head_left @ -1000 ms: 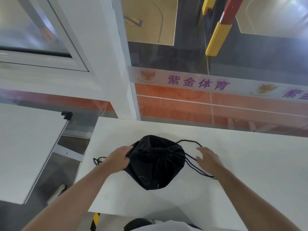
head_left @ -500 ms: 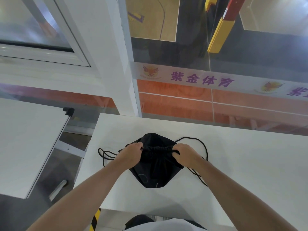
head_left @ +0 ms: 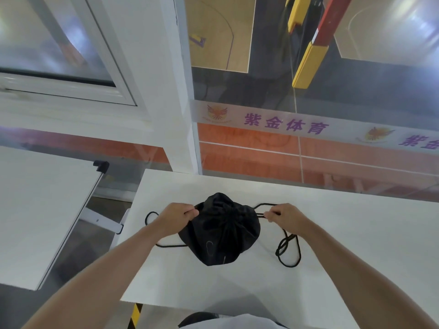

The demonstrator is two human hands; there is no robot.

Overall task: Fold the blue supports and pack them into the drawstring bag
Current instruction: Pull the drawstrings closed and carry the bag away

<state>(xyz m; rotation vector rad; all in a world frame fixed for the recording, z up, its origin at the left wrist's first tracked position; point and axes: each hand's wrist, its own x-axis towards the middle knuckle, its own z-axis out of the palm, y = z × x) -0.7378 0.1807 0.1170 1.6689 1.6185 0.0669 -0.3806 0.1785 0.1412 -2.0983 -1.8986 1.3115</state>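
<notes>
A black drawstring bag (head_left: pixel 221 233) lies bulging on the white table (head_left: pixel 332 233), its mouth gathered tight at the top. My left hand (head_left: pixel 177 213) pinches the cord at the bag's left side. My right hand (head_left: pixel 283 213) pinches the two cords at its right side, pulled taut away from the bag. Loose black cord loops (head_left: pixel 288 250) trail on the table to the right, and another loop (head_left: pixel 152 216) lies behind my left wrist. No blue supports are visible; whatever is in the bag is hidden.
A second white table (head_left: pixel 35 210) stands to the left across a gap of floor. A glass wall with a printed band (head_left: pixel 285 124) rises right behind the table's far edge, beside a white pillar (head_left: pixel 161 91).
My hands went from resting beside the bag to gripping its mouth, then moved apart with the cords. The bag's opening has drawn shut and the cords stretch out sideways.
</notes>
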